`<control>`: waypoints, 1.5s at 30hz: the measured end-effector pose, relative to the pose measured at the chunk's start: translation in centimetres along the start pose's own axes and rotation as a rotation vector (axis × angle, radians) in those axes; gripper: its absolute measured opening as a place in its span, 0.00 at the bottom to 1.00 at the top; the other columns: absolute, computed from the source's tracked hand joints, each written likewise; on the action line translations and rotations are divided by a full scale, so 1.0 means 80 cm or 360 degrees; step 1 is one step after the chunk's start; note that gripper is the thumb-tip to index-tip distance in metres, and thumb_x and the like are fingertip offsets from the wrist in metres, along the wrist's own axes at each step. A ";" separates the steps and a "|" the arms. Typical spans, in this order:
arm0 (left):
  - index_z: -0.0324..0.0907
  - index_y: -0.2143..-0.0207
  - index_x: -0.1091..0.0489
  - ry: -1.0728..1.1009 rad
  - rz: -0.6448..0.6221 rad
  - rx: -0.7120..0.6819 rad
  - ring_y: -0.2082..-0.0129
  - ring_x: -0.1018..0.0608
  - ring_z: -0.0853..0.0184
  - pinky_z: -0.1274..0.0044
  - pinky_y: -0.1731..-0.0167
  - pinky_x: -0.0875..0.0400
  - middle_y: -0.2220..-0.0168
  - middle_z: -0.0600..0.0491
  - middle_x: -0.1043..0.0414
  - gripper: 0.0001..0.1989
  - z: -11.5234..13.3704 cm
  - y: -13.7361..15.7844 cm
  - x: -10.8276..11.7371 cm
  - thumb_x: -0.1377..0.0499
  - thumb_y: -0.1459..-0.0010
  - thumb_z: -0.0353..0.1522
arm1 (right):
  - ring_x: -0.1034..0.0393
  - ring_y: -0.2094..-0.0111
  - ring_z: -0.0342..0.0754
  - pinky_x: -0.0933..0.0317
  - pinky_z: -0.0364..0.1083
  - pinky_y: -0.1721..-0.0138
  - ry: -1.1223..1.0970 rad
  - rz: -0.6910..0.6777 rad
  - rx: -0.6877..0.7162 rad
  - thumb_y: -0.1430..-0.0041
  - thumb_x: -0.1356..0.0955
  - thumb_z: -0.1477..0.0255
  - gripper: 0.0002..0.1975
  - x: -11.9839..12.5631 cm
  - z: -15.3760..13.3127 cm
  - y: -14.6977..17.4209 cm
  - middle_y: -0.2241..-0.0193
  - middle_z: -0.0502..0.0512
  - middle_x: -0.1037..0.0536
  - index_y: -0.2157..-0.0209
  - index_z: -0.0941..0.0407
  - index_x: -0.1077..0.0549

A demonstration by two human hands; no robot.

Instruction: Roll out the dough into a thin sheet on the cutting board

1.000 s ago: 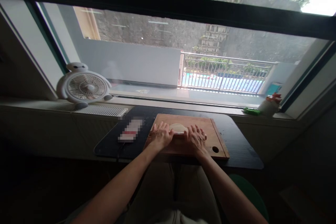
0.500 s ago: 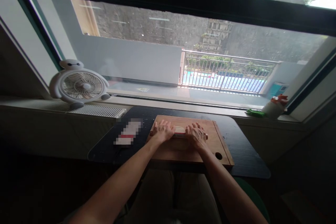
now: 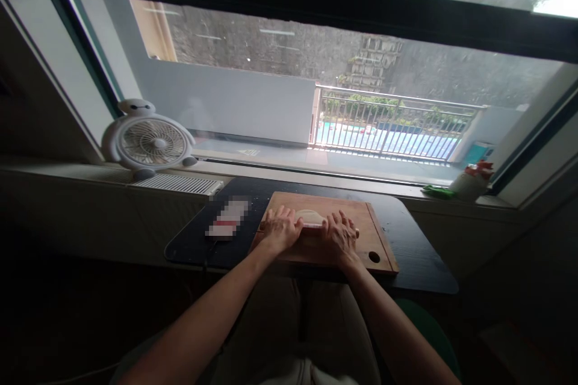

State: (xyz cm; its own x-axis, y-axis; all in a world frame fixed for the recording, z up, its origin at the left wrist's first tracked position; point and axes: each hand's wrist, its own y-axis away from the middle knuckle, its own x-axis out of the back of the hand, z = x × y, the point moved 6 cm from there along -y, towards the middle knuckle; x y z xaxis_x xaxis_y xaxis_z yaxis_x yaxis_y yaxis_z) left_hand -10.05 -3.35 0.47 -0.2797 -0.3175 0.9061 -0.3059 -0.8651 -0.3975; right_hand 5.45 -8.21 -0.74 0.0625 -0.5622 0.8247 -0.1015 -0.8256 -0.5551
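Observation:
A rolling pin (image 3: pixel 312 225) lies crosswise on a wooden cutting board (image 3: pixel 361 213). My left hand (image 3: pixel 280 228) rests over its left part, fingers pointing away from me. Over its right part is my right hand (image 3: pixel 340 233), with the fingers bent and slightly spread. A short stretch of the pin shows between the hands, and its ends poke out beyond them. Just past the pin, a pale flat round of dough (image 3: pixel 310 215) is partly visible. The pin and my hands hide the rest of it.
The board sits on a dark table (image 3: pixel 419 258) below a window. Left of the board lies a pixelated object (image 3: pixel 228 219) with a cable. A white fan (image 3: pixel 156 141) stands on the left ledge. A bottle (image 3: pixel 471 183) and a green item (image 3: pixel 437 191) are on the right sill.
More of the dough shows on the far side of the pin, which has shifted slightly toward me on the board. Both hands keep their places on it. The whole view has tilted a little.

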 end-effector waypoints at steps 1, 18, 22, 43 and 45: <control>0.42 0.60 0.29 -0.0001 -0.0020 0.0015 0.49 0.33 0.58 0.63 0.46 0.50 0.55 0.46 0.28 0.21 -0.001 -0.010 -0.005 0.57 0.41 0.42 | 0.49 0.43 0.51 0.60 0.50 0.44 -0.0003 -0.0025 -0.0017 0.37 0.46 0.67 0.18 -0.002 0.001 -0.009 0.51 0.57 0.30 0.60 0.56 0.28; 0.43 0.61 0.29 0.0020 -0.0072 0.0040 0.49 0.33 0.57 0.61 0.46 0.49 0.54 0.47 0.28 0.19 -0.002 -0.022 -0.003 0.56 0.41 0.41 | 0.42 0.49 0.49 0.55 0.47 0.48 -0.0065 -0.0156 -0.0032 0.37 0.46 0.68 0.18 -0.001 0.002 -0.023 0.59 0.56 0.27 0.68 0.54 0.27; 0.42 0.53 0.32 0.0018 0.0069 -0.0071 0.46 0.35 0.57 0.62 0.44 0.52 0.50 0.46 0.31 0.20 0.005 0.027 0.014 0.55 0.41 0.40 | 0.41 0.49 0.47 0.58 0.46 0.46 -0.0108 -0.0041 0.0062 0.37 0.46 0.69 0.17 0.023 -0.002 0.016 0.55 0.56 0.28 0.56 0.54 0.30; 0.39 0.68 0.27 0.0016 -0.0049 0.0211 0.56 0.30 0.56 0.65 0.55 0.39 0.61 0.44 0.27 0.17 -0.042 -0.112 -0.036 0.52 0.46 0.40 | 0.39 0.57 0.51 0.48 0.48 0.57 -0.0149 -0.0516 -0.0201 0.38 0.46 0.64 0.19 -0.065 0.008 -0.135 0.63 0.59 0.25 0.67 0.56 0.27; 0.40 0.68 0.28 0.0009 -0.0028 0.0204 0.55 0.31 0.56 0.65 0.55 0.40 0.61 0.44 0.27 0.18 -0.037 -0.102 -0.031 0.53 0.44 0.39 | 0.39 0.56 0.51 0.49 0.48 0.56 -0.0153 -0.0491 -0.0172 0.38 0.46 0.64 0.19 -0.062 0.007 -0.128 0.62 0.58 0.26 0.66 0.55 0.28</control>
State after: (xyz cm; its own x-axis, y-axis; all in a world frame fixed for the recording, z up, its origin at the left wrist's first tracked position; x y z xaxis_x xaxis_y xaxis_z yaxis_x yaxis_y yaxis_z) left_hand -9.53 5.63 1.06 -0.2805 -0.2999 0.9118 -0.1921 -0.9132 -0.3594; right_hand 6.72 3.01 0.80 0.1992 -0.2933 0.9350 -0.1673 -0.9503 -0.2624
